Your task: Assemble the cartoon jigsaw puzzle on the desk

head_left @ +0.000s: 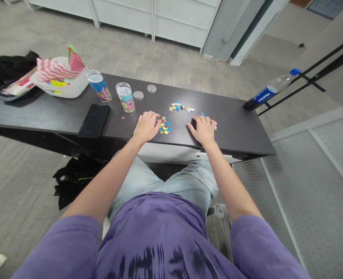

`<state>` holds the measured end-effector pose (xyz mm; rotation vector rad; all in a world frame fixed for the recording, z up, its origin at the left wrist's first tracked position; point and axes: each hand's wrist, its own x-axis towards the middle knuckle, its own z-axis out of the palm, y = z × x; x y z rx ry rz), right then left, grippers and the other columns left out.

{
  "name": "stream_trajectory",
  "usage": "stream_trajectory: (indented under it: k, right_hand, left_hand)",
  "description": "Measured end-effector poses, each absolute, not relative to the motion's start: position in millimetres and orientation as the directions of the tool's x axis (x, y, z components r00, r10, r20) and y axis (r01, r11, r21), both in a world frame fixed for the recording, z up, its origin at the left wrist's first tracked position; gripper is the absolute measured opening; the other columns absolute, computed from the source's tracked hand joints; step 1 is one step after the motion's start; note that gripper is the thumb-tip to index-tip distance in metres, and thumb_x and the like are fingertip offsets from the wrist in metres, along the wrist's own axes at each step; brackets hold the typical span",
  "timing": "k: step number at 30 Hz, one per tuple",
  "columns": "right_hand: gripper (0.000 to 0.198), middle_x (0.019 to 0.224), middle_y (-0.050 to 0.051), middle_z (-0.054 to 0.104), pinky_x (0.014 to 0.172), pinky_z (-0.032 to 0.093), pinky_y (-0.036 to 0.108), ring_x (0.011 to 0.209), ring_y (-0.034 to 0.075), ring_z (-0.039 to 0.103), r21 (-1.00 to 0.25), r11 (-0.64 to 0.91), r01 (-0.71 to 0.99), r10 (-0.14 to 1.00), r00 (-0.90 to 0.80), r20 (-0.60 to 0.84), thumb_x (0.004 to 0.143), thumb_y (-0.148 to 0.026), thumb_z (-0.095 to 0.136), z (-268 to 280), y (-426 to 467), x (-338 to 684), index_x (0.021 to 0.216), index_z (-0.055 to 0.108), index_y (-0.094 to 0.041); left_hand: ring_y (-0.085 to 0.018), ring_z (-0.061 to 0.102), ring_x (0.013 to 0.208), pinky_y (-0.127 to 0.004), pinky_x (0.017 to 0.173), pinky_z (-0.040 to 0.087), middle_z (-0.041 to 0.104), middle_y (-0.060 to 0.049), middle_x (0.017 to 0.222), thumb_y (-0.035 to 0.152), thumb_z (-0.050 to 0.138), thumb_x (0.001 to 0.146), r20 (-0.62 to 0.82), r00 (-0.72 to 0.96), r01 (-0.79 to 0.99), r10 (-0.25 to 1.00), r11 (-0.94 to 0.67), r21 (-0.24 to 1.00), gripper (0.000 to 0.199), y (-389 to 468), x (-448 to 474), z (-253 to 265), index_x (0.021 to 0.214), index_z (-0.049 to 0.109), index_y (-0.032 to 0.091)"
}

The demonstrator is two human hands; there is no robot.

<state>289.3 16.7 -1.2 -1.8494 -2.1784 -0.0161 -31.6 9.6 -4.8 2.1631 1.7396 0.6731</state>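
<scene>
Head view: from where I sit, the left hand (146, 126) is palm down with its fingers loosely bent, the thumb and fingertips reaching onto the left side of the puzzle pile (164, 127). Whether a piece is pinched there I can't make out, since the fingers cover that side. The pile lies to the right of those fingertips, close to the near edge of the dark worktop (232, 128).

My right hand (203, 130) is also palm down, thumb held apart from the bent fingers. Something dark shows between thumb and forefinger; I can't say if it is a piece or shadow, nor whether the fingers have hold of anything. A blue piece (204, 114) peeks out just beyond the fingertips, and pink pieces (216, 124) show at the hand's right side.

Between the hands but nearer the far edge, I see a loose strip of pieces (182, 107), apart from both.

Farther left are two round lids (138, 95), two printed canisters (126, 99) and, reaching the near edge, a black phone (94, 121). A white basket (72, 90) sits toward the left end; a Pepsi bottle (264, 95) stands by the far right corner.
</scene>
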Motion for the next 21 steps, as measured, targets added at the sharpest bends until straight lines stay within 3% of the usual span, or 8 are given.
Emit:
stream_trajectory:
  k: [3,5,10,21]
  right_hand:
    - [0.058,0.161,0.032,0.085,0.129,0.048,0.082,0.149,0.059,0.069,-0.173,0.110,0.979,0.945,-0.050,0.323,0.128,-0.067,0.059,-6,15,307,0.147,0.091,-0.023]
    - [0.059,0.162,0.033,0.084,0.128,0.050,0.079,0.147,0.058,0.070,-0.185,0.089,0.979,0.940,-0.020,0.342,0.128,-0.065,0.060,-5,21,300,0.152,0.090,-0.021]
    - [0.056,0.183,0.026,0.077,0.140,0.045,0.074,0.165,0.053,0.066,-0.219,0.172,0.960,0.962,-0.116,0.245,0.131,-0.048,0.064,0,48,240,0.178,0.081,-0.023]
    - [0.053,0.195,0.016,0.071,0.146,0.040,0.074,0.175,0.050,0.063,-0.225,0.247,0.943,0.962,-0.210,0.176,0.133,-0.042,0.060,5,44,218,0.176,0.087,-0.026]
  left_hand:
    - [-0.046,0.068,0.163,-0.066,0.144,0.054,0.082,-0.020,0.165,0.038,0.057,0.125,0.188,0.166,0.829,0.968,-0.241,0.505,0.039,11,-31,-6,0.152,0.084,0.027]
    - [-0.046,0.068,0.163,-0.067,0.144,0.053,0.082,-0.021,0.166,0.038,0.058,0.125,0.184,0.168,0.827,0.968,-0.240,0.509,0.039,11,-31,-6,0.151,0.084,0.026]
    - [-0.045,0.068,0.163,-0.066,0.144,0.054,0.082,-0.021,0.168,0.036,0.056,0.126,0.169,0.173,0.836,0.970,-0.235,0.496,0.041,8,-32,-1,0.154,0.084,0.025]
    - [-0.045,0.069,0.165,-0.067,0.145,0.054,0.082,-0.022,0.169,0.036,0.057,0.126,0.166,0.176,0.830,0.970,-0.237,0.505,0.042,8,-33,1,0.154,0.085,0.024]
